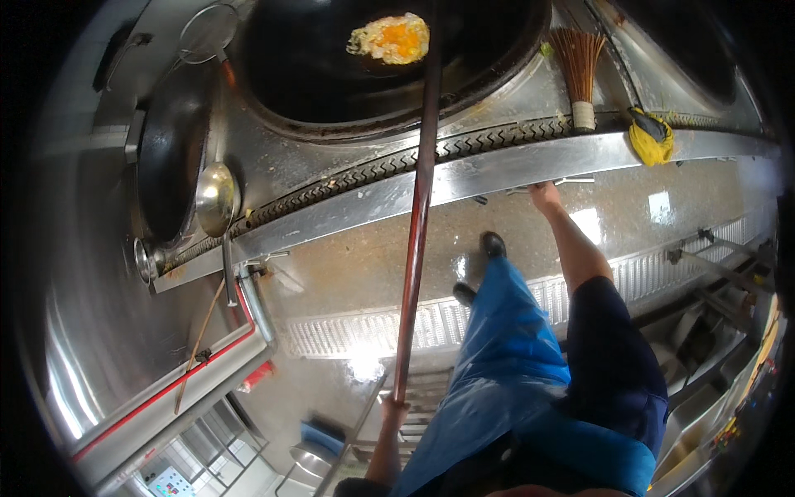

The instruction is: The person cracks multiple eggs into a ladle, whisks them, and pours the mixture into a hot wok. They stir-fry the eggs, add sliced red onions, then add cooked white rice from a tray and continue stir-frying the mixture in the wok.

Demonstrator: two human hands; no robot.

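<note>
My left hand (394,409) is closed around the lower end of a long reddish-brown handle (417,223). The handle runs up over the stove's front edge into a large black wok (304,74); its far end is lost in the dark. A fried egg mass (397,38), white with orange yolk, lies in the wok just left of the handle. Below the stove's steel front ledge (497,171), my right hand (545,194) is at a metal lever (574,181), with its fingers partly hidden.
A bamboo wok brush (579,74) and a yellow-and-black glove (651,138) rest at the stove's right front. To the left are a steel ladle (217,199), a wire strainer (208,34) and a smaller wok (171,168). A floor drain grate (360,332) crosses the wet floor.
</note>
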